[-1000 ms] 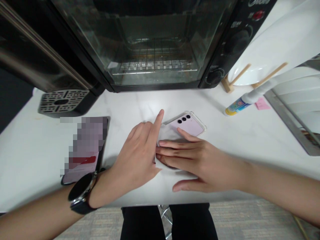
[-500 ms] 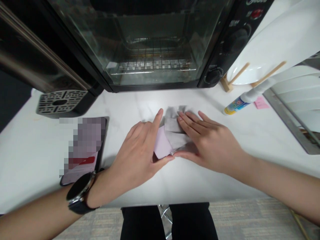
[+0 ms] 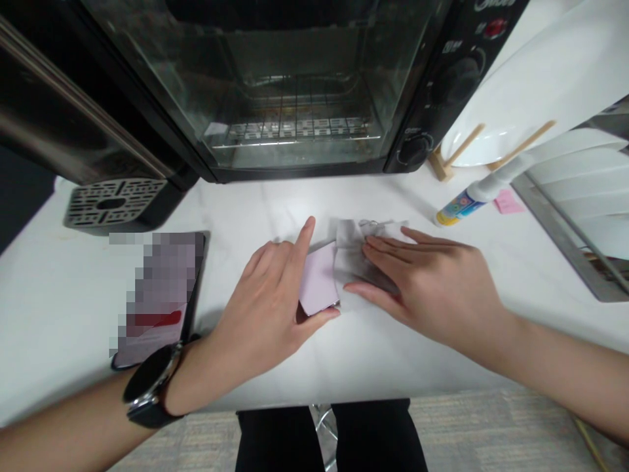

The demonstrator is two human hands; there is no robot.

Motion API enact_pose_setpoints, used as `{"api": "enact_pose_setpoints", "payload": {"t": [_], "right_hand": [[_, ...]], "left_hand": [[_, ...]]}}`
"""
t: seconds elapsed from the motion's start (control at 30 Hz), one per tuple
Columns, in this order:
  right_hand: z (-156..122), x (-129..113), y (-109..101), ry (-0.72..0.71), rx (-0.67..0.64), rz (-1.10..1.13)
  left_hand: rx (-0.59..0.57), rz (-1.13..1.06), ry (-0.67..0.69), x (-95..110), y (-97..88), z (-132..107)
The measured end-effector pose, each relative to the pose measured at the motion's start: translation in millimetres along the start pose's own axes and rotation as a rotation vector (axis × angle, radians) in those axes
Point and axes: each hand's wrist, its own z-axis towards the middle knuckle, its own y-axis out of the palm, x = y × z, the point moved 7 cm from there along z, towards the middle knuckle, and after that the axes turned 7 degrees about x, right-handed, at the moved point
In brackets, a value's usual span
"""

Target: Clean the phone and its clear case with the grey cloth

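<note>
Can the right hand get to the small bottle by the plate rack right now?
Probably yes: bare counter lies between the right hand and the bottle, nothing blocks. It would first have to lift off the cloth it presses on the phone.

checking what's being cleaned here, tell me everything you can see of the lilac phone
The lilac phone lies flat on the white table, plain side up, smooth and matte-looking. The left hand holds it in a grip, index finger along one long side, thumb at the near end. A grey cloth, pressed down by the flat right hand, covers its far part.
</note>
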Motion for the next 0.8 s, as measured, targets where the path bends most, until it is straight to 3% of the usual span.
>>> {"api": "enact_pose_setpoints", "payload": {"t": [0.13, 0.33, 0.43, 0.53, 0.6, 0.67, 0.73, 0.8], "right_hand": [[-4.4, 2.9, 16.7, -0.006, -0.071, -0.043], [-10.3, -23.7, 34.5, -0.183, -0.186, 0.290], [-12.1, -40.9, 29.3, -0.324, -0.236, 0.470], [-9.8, -44.1, 12.8, -0.388, -0.145, 0.581], [-5.3, -33.7, 2.3, -0.309, -0.029, 0.528], [-1.1, -17.4, -2.0, -0.155, 0.035, 0.307], [0.8, -2.1, -1.1, -0.013, 0.015, 0.050], [0.7, 5.1, 2.9, 0.041, -0.024, -0.066]], "left_hand": [[0.000, 0.009, -0.005, -0.7, 0.2, 1.4], [-0.001, 0.019, 0.041, 0.8, 0.8, 0.6], [-0.009, 0.033, 0.051, -0.5, 2.5, -1.6], [-0.011, 0.027, 0.054, -1.6, 3.1, -2.7], [-0.005, 0.026, 0.053, -1.3, 2.5, -2.3], [-0.003, 0.041, 0.037, -1.4, 2.1, -1.3], [-0.008, 0.059, 0.017, -1.5, 2.1, -0.3], [-0.012, 0.062, 0.004, -1.2, 2.1, 0.7]]}}
